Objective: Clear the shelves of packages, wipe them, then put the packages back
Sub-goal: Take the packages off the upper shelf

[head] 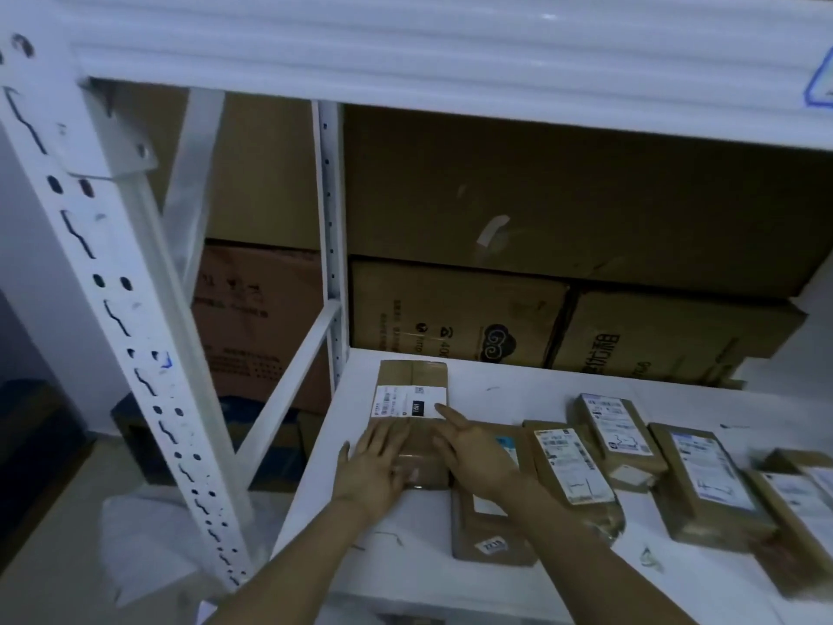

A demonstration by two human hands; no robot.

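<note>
So the white shelf has brown cardboard packages lying flat on it, white labels up. The leftmost package sits deepest on the shelf, and the rest run rightward nearer its front edge.

Brown cartons behind — pale plastic below
</note>
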